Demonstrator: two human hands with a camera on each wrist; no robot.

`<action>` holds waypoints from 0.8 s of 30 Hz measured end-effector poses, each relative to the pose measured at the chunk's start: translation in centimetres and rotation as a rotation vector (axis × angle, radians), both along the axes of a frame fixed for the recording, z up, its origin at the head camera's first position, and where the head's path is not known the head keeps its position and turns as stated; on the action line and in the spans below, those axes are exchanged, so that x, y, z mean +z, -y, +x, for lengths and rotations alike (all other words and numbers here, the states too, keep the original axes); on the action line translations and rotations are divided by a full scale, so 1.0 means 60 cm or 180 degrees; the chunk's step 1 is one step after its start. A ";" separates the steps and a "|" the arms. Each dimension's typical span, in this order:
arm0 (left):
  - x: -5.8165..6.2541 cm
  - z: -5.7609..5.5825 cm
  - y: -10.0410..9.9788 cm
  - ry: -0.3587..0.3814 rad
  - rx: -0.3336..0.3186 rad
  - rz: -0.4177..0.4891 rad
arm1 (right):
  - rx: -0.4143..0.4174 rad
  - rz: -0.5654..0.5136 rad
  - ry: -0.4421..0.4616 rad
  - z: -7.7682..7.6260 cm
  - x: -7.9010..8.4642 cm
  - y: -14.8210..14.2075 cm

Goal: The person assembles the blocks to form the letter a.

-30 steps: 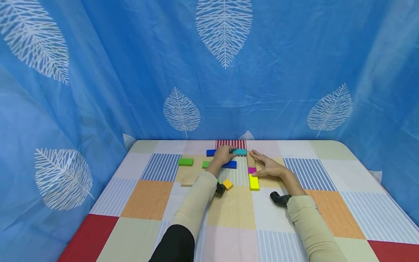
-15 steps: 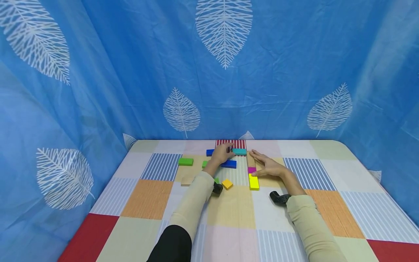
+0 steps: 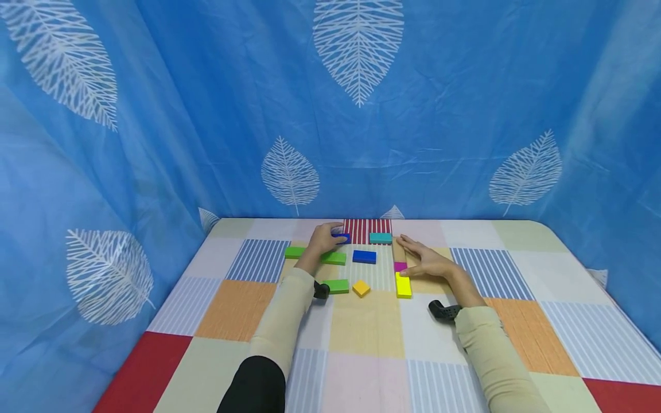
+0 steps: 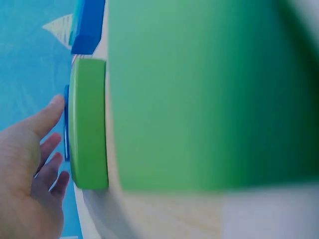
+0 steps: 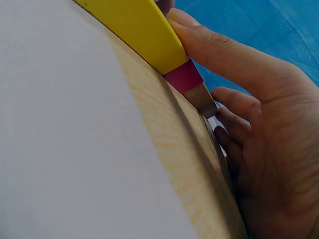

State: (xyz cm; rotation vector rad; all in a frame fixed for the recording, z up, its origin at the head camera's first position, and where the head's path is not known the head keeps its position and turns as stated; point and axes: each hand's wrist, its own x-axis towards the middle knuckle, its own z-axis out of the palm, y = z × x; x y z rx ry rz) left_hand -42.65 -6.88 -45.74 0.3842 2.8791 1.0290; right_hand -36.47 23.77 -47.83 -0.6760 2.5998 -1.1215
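In the head view my left hand [image 3: 321, 240] is at a blue block [image 3: 343, 236] near the far table edge, thumb in front of it and fingers behind. The left wrist view shows that thumb beside the blue block [image 4: 67, 124], the other fingers loosely bent, behind a green block [image 4: 89, 124]. My right hand [image 3: 431, 262] lies along a row made of a plain wooden block [image 3: 397, 250], a magenta block [image 3: 400, 267] and a yellow block [image 3: 403, 285]. Its thumb touches the yellow block [image 5: 134, 30]; the other fingers extend beside the wooden block [image 5: 202, 99].
A teal block [image 3: 380, 237] and a second blue block [image 3: 364, 257] lie between my hands. Nearer stand an orange block [image 3: 361, 288] and a green block [image 3: 337, 286]. More green blocks [image 3: 333, 258] lie by my left forearm. A blue curtain [image 3: 439, 115] hangs behind the patchwork tablecloth [image 3: 366, 327].
My left hand has moved left, away from the teal block, to the far blue block. The left forearm now covers the wooden block seen earlier. My right hand stays at the row.
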 end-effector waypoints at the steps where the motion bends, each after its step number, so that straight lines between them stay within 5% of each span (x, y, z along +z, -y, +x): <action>1: 0.000 0.000 0.004 0.0052 -0.0019 0.0053 | -0.0005 0.0003 -0.0007 0.000 0.000 -0.001; 6: -0.003 -0.001 0.016 0.0146 -0.0137 0.0216 | -0.0029 -0.0037 0.0019 0.000 0.001 -0.002; 15: -0.012 0.006 0.026 0.0024 -0.0165 0.0079 | 0.0062 -0.0066 0.0031 0.003 0.000 -0.003; 24: 0.003 0.016 -0.008 -0.0031 -0.0243 0.0146 | 0.0049 -0.0074 0.0023 0.000 -0.005 -0.002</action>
